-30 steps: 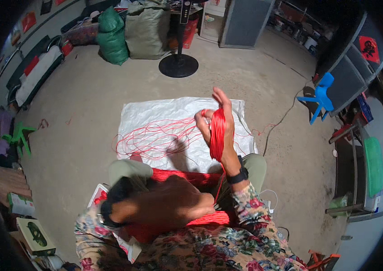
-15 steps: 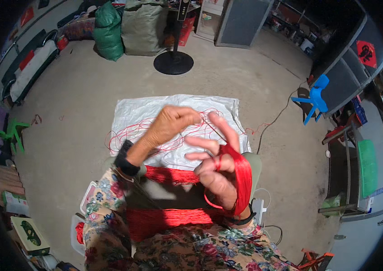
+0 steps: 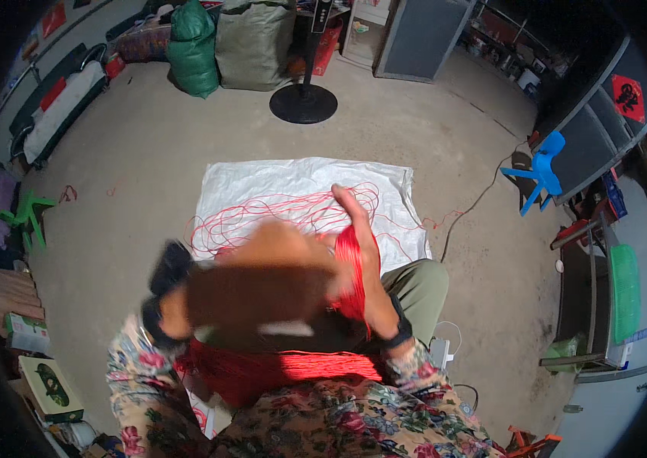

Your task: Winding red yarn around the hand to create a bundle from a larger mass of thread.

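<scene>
My right hand (image 3: pixel 370 263) carries a thick hank of red cord (image 3: pixel 349 267) wound around it. One of its fingers points up and away, while the others are mostly hidden behind the cord. Close by on the left, my left hand (image 3: pixel 270 259) is smeared by motion, its fingers unreadable. Whether it pinches a strand cannot be made out. A wide bundle of red cord (image 3: pixel 285 374) lies across my lap. Beyond my hands, loose red cord (image 3: pixel 262 210) spreads in loops over a white sheet (image 3: pixel 224 177) on the floor.
A black round fan base (image 3: pixel 303 104) stands beyond the sheet, near a green sack (image 3: pixel 194 49) and a grey sack (image 3: pixel 253 46). To the right are a blue chair (image 3: pixel 546 169) and a dark cable (image 3: pixel 465 206) on the floor. A green stool (image 3: pixel 30 217) is at left.
My left hand has swung down and left, blurring. My right hand has turned and moved slightly left, its wound cord now facing the left hand. The head view has shifted slightly.
</scene>
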Motion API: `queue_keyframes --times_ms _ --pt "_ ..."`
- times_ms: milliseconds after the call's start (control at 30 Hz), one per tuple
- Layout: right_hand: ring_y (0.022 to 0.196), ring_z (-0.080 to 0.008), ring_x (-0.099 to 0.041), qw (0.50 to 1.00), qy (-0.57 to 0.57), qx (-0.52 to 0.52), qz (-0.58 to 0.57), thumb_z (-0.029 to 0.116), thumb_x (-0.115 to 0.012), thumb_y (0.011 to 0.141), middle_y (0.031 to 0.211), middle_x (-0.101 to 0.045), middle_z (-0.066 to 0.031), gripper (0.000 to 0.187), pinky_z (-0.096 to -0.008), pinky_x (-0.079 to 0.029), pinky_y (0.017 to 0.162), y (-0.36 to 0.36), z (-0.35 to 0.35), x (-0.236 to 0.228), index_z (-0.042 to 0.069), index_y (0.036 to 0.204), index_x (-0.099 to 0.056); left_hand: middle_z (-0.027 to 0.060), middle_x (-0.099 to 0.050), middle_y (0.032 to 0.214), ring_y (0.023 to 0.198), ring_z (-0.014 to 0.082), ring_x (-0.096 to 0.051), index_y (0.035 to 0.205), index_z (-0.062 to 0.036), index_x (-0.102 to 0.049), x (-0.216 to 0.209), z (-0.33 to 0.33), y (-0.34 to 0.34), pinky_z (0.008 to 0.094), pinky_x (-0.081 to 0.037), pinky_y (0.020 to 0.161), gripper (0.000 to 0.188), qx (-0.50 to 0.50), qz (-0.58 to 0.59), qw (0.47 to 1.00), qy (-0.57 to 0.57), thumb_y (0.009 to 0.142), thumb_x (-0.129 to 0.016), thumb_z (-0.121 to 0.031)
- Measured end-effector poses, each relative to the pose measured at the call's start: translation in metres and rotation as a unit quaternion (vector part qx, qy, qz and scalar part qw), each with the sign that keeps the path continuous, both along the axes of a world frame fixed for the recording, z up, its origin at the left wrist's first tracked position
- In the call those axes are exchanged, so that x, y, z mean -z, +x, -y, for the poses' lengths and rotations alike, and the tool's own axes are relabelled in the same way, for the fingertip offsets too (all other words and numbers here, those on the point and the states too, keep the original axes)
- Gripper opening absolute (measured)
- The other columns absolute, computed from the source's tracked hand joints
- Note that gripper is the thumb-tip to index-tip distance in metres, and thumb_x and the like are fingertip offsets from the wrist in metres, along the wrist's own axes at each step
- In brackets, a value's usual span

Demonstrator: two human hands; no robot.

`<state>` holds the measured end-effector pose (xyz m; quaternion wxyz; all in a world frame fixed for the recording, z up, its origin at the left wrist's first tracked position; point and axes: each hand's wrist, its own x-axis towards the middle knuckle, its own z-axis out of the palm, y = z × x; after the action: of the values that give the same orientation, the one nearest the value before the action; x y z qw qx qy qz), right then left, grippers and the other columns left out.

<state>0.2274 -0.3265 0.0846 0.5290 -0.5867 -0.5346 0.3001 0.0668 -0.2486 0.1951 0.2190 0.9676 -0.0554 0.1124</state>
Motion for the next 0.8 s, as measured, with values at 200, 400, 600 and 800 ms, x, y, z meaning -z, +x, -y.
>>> queue_keyframes --times_ms 200,400,600,800 --pt "0.125 -0.0415 -0.045 0.957 0.245 0.037 0.150 0.009 -0.066 0.072 0.144 -0.028 -0.0226 0.014 -0.0472 -0.041 0.100 -0.026 0.047 -0.067 0.000 0.064 -0.059 0.0082 -0.068 0.079 0.069 0.0134 -0.063 0.084 -0.0001 -0.068 0.015 -0.068 0.030 0.0256 -0.048 0.064 0.012 -0.178 0.115 0.927 -0.310 0.084 -0.064 -0.011" --pt "0.124 -0.0393 -0.046 0.953 0.266 0.008 -0.147 0.005 -0.060 0.082 0.147 -0.026 -0.0175 0.008 -0.0445 -0.046 0.093 -0.017 0.011 -0.068 0.001 0.076 -0.064 0.0106 -0.068 0.079 0.072 0.0227 -0.065 0.098 -0.0071 -0.068 0.154 0.003 0.038 0.0334 -0.052 0.068 0.022 -0.040 0.149 0.987 -0.050 0.080 -0.058 -0.012" --pt "0.100 -0.0251 -0.058 0.958 0.133 0.118 0.223 0.008 -0.070 0.073 0.091 -0.062 -0.0121 0.071 -0.0360 -0.045 0.088 0.026 -0.038 0.007 0.001 0.135 -0.036 0.0176 -0.054 0.062 0.050 0.0319 -0.056 0.070 -0.0045 -0.050 0.077 0.055 0.019 0.0433 -0.040 0.047 0.012 0.076 0.004 0.986 -0.145 0.078 -0.055 -0.013" --pt "0.118 -0.0330 -0.051 0.942 0.223 0.024 0.251 0.005 -0.069 0.071 0.133 -0.041 -0.0226 0.024 -0.0385 -0.043 0.096 -0.020 0.015 -0.036 -0.001 0.093 -0.063 0.0105 -0.067 0.079 0.071 0.0245 -0.066 0.081 0.0005 -0.067 0.015 -0.052 -0.006 0.0309 -0.052 0.063 0.015 -0.152 0.096 0.974 -0.135 0.080 -0.065 -0.015"
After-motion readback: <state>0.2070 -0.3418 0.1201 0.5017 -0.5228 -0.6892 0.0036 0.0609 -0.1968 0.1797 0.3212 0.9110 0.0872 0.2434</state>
